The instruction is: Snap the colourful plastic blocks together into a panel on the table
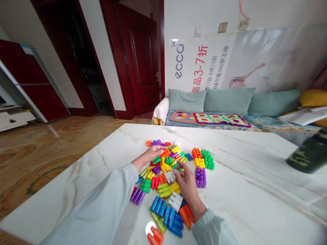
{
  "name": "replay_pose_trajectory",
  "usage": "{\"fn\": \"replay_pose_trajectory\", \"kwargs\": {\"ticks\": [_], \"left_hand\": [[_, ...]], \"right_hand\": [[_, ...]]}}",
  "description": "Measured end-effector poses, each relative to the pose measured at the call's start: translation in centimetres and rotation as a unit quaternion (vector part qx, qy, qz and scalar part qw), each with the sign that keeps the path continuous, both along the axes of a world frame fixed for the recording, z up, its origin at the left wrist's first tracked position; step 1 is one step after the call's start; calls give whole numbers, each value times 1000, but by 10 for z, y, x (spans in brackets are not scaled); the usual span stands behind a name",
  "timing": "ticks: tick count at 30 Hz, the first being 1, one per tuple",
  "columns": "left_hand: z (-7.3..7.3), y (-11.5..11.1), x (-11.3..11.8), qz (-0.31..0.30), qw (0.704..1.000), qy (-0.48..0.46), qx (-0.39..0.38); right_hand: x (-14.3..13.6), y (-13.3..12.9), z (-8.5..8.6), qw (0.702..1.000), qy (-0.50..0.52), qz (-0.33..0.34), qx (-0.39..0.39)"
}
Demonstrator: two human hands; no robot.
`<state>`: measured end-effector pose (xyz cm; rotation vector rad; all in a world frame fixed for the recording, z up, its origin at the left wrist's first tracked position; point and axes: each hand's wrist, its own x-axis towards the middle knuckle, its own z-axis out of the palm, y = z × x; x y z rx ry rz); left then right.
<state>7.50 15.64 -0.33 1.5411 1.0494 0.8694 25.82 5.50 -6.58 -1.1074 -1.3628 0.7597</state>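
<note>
Many coloured plastic bullet-shaped blocks lie in a loose pile on the white marbled table [242, 204]. My left hand [151, 153] reaches over the far left of the pile, its fingers stretched beside an orange block [165, 152]. Over the right side of the pile is my right hand [184, 177], fingers apart and curved, near a white block [169, 177]. To its right stand grouped blocks: orange [196, 152], green [208, 160], yellow [199, 163] and purple [200, 178]. Blue blocks [172, 219] and an orange one [155, 236] lie closest to me.
A dark camouflage-patterned cup [308, 153] stands at the table's right edge. Beyond the table is a sofa with green cushions [226, 101]. A red door [144, 58] and a red fridge [30, 81] are further back at the left.
</note>
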Motion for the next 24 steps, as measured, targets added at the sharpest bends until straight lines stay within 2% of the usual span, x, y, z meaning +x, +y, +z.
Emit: {"fn": "replay_pose_trajectory", "kwargs": {"ticks": [5,8,14,19,24], "left_hand": [[5,-21,14,-102,993,30,-45],[9,-30,15,-137,988,44,-61],[4,-38,2,-105,989,-7,-104],[-3,-46,-3,-67,995,-23,-72],[-1,-57,1,-40,995,-78,-44]], "right_hand": [[1,-2,1,999,12,22,-36],[0,-3,2,998,40,37,-38],[-2,-3,7,969,231,51,-77],[-5,-5,11,969,216,87,-83],[-6,-7,11,969,199,114,-91]]}}
